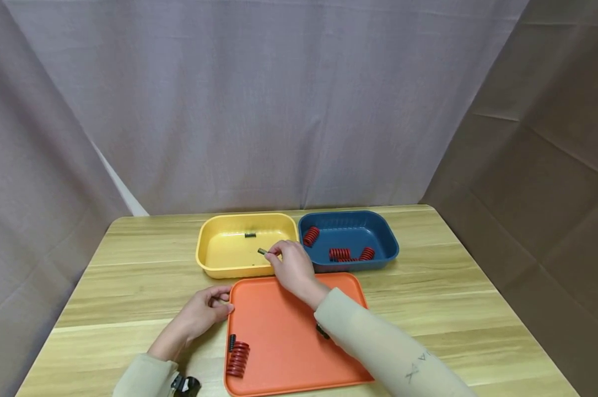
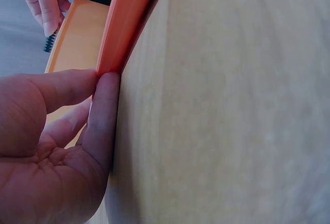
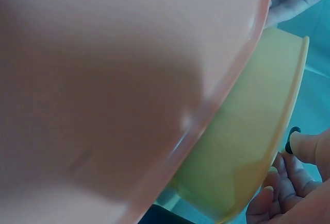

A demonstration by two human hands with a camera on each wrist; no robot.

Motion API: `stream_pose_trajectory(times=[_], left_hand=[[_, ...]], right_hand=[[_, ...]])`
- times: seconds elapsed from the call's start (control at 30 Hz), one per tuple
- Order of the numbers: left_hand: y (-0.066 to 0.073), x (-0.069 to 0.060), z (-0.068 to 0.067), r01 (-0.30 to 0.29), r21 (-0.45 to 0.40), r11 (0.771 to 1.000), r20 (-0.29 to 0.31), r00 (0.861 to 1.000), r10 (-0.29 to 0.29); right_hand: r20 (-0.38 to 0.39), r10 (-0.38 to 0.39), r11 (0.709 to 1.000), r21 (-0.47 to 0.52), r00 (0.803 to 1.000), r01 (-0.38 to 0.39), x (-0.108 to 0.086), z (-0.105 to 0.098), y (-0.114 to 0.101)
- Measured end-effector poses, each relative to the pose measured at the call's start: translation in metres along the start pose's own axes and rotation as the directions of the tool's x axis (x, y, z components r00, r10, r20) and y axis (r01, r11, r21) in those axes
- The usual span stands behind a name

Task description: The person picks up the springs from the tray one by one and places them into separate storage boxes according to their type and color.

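Note:
My right hand (image 1: 294,267) pinches a small dark coil spring (image 1: 262,251) between thumb and fingers over the front part of the yellow bin (image 1: 202,263). The same spring (image 2: 50,42) pokes from the fingertips at the upper left of the left wrist view. My left hand (image 1: 201,311) grips the left rim of the orange tray (image 1: 289,353), thumb on one side and fingers on the other. Along that tray's left edge lie a big red spring (image 1: 238,359) and a small black spring (image 1: 232,342). Another dark spring (image 1: 322,331) is partly hidden by my right forearm.
One small dark spring (image 1: 250,235) lies inside the yellow bin. Beside it, the blue bin (image 1: 390,251) holds several red springs (image 1: 339,253). Both bins stand behind the tray on the wooden table (image 1: 457,309), with a grey curtain (image 1: 259,110) at the back.

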State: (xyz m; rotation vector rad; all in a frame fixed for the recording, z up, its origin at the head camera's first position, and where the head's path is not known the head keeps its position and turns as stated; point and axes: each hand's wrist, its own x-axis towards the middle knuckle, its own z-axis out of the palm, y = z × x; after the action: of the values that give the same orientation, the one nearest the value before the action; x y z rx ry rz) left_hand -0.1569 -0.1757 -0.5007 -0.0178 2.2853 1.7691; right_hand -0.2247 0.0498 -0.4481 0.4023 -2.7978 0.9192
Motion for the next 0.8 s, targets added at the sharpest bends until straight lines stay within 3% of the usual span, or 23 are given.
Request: stream_pose_trajectory(times=[0.17,0.8], left_hand=[[0.0015,-0.0009,0.0001,0.009,-0.024,1.000,0.009,1.000,-0.009],[0.0010,-0.0005,-0.0003,0.007,0.015,1.000,0.000,1.000,-0.007]], right_hand=[[-0.010,0.005,1.000,-0.018,1.000,-0.005,0.0027,0.0033,-0.0006],[-0.022,-0.007,1.000,-0.023,1.000,0.007,0.0069,0.0065,-0.0004]])
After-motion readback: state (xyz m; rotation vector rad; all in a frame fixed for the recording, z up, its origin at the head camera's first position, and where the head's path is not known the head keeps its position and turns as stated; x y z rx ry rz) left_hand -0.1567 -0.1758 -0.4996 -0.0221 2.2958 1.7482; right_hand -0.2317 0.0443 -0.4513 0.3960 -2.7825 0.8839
